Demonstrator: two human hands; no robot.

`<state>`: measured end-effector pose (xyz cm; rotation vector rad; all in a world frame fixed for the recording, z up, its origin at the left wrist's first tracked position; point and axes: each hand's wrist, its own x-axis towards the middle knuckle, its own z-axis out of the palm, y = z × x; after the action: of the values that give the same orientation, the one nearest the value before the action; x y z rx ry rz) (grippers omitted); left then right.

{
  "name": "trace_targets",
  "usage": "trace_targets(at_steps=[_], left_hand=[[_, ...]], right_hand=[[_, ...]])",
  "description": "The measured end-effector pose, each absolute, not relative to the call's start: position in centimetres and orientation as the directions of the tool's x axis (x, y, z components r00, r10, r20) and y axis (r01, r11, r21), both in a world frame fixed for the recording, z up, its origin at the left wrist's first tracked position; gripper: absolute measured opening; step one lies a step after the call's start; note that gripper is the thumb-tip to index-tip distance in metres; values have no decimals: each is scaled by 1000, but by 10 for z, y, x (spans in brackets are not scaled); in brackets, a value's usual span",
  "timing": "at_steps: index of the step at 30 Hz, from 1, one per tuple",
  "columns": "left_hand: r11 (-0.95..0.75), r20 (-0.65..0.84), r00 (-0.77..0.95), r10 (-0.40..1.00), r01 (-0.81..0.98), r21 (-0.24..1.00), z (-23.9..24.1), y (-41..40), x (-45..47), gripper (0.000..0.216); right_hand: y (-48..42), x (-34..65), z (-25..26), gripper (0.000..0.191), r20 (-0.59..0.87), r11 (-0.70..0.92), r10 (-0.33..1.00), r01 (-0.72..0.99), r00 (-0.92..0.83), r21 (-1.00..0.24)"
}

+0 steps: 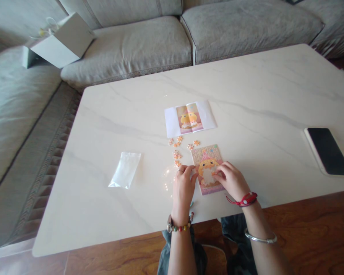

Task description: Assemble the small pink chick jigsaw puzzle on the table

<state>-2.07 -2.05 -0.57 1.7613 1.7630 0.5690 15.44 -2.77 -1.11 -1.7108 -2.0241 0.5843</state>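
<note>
One jigsaw puzzle (207, 163), partly filled, white backing exposed mid-panel, is laid just below and right of frame centre; at its left edge the left hand (184, 183) is placed, fingertips drawn together, and over its right side the right hand (232, 180), fingers bunched, though whether a piece is pinched by either cannot be told. Loose pieces (177, 154) are scattered near centre, below a printed sheet (189, 117); a clear bag (125, 170) is placed left of centre, a phone (329, 151) at far right.

Red cord bracelet (249, 199) and silver bangle (260, 238) are worn above the right hand (232, 179), colourful beads (181, 228) below the left hand (184, 185), plus bluish jeans (235, 225) tbh.
</note>
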Motion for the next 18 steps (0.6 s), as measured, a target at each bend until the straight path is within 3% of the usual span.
trace_targets(at_steps=[5,10,14,18], left_hand=[[35,-96,37,995,750,660,-8,-21,-22,19],[62,-96,0,995,765,641,-8,-20,-30,20],[84,-75,-48,996,775,626,-7,-20,-42,19],[174,-15,-205,979,786,594,-6,-22,-56,22]], right_hand=[[-27,149,-5,9,2,0,1000,656,2,-755],[-26,150,-2,16,-71,-112,993,592,92,-798],[-27,147,3,13,-116,-116,993,539,35,-834],[-30,121,9,10,-36,27,993,521,-109,-853]])
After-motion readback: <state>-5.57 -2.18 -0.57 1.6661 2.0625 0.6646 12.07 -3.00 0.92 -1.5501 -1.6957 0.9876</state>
